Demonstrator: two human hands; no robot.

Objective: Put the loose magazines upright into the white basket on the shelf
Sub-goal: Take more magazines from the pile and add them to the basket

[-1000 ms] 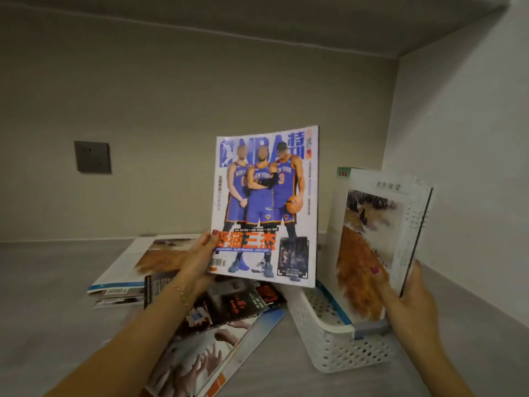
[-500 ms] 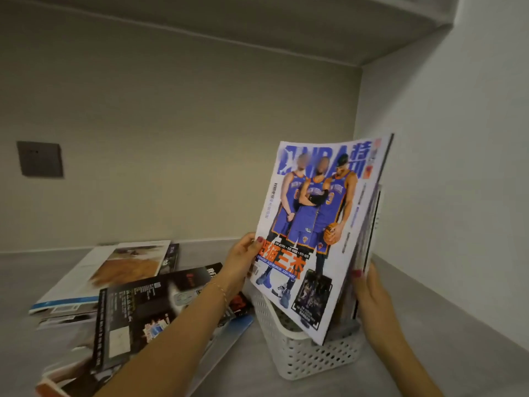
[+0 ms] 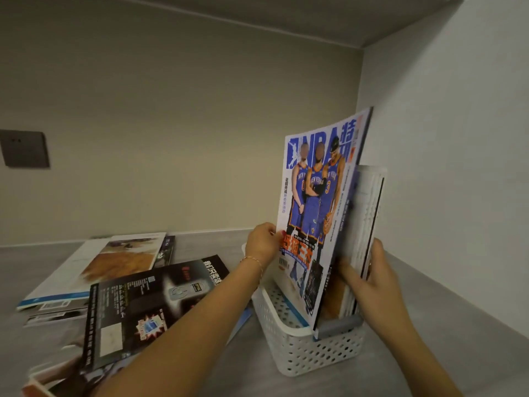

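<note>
Left hand [image 3: 264, 245] pinches basketball magazine [image 3: 317, 213] at its left edge; right hand [image 3: 369, 277] grips upright magazines [image 3: 367, 219] in white basket [image 3: 300, 351].
Basketball magazine stands tilted, lower edge inside basket, cover facing camera, touching the upright ones just behind it. Left thumb on cover, fingers behind. Right fingers curl round the stack's lower front, thumb at its far side. Basket sits on shelf [image 3: 429, 325] near right wall. Loose magazines [image 3: 137, 296] lie flat left of basket, overlapping.
</note>
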